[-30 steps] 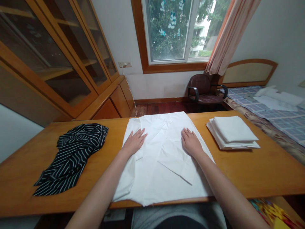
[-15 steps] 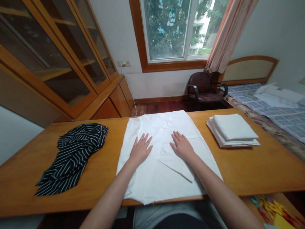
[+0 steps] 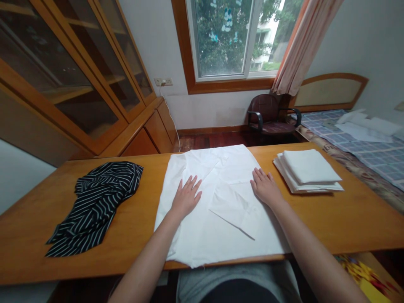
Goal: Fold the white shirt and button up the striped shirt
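Note:
A white garment (image 3: pixel 205 227), perhaps a shirt, lies spread on the wooden table in front of me, with a folded-over part that looks like a sleeve across its middle. My left hand (image 3: pixel 186 197) rests flat on its left half, fingers spread. On its right edge lies my right hand (image 3: pixel 267 187), palm down with the fingers stretched out. Neither hand grips anything. Some wrinkles run through the cloth near both hands.
A crumpled black-and-white striped garment (image 3: pixel 97 206) lies on the table (image 3: pixel 356 223) at left. To the right sits a stack of folded white cloths (image 3: pixel 311 168). Beyond the table are a glass-door cabinet (image 3: pixel 104 101), a chair (image 3: pixel 268 113) and a bed (image 3: pixel 372 155).
My right hand has slid right across the white garment, from its middle to its right edge. The left hand has stayed in place.

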A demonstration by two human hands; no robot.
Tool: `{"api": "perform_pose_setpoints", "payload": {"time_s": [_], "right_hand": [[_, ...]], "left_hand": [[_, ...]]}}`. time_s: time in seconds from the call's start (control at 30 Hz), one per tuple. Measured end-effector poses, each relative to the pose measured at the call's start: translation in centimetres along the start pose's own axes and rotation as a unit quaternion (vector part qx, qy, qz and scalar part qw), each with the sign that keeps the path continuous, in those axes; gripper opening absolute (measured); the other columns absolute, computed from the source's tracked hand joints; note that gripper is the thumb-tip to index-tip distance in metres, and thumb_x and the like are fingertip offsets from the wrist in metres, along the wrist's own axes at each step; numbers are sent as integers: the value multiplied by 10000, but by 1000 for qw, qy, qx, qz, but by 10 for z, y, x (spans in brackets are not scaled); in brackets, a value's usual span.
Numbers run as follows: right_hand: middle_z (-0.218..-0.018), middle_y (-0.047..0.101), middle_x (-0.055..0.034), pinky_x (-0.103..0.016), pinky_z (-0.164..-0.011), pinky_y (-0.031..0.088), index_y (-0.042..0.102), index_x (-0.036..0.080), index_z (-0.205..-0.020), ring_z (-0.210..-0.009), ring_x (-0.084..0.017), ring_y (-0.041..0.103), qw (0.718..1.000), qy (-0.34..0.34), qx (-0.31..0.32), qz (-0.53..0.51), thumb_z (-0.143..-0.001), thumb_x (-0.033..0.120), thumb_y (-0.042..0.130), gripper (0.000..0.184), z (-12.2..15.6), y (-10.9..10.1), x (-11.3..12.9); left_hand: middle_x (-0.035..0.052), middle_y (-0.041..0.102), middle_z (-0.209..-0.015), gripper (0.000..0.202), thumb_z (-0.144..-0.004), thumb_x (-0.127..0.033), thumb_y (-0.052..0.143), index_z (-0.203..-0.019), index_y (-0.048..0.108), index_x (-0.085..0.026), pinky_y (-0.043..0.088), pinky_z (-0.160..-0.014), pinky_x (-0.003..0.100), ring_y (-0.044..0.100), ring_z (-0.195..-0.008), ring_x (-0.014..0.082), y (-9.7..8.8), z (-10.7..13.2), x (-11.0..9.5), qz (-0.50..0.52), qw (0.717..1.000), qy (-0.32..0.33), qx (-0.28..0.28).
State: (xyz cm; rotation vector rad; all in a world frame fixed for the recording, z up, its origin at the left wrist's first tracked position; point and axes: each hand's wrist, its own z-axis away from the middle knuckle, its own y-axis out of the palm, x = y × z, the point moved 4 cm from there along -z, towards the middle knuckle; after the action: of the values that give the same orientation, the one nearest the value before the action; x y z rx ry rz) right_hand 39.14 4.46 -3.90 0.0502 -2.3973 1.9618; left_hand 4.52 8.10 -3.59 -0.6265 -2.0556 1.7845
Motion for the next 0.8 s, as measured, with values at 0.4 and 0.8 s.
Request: {"api": "perform_pose_setpoints", "payload": {"time_s": [0.4,0.8], "right_hand": [[-1592,291,-121,-496,-1196,205,361,120,-1508,-1479,-282,252,979,-158,24,-129,-999,440,396,603,12,-1,152],[-1580,324,-118,-487,-1185,249,400,162,-1495,-1468,-263,288,988,-95,32,-120,-1018,455,354,562,24,-1,65]], "left_hand": [[15,320,-1588,501,-998,-383,359,-1489,388,-290,216,-1204,534,246,-1487,250,-6,2,-1,-23,1000,-2,-9],[21,320,-1588,508,-995,-363,367,-1495,383,-273,214,-1205,539,245,-1487,252,-4,5,4,-12,1000,4,-1]]}}
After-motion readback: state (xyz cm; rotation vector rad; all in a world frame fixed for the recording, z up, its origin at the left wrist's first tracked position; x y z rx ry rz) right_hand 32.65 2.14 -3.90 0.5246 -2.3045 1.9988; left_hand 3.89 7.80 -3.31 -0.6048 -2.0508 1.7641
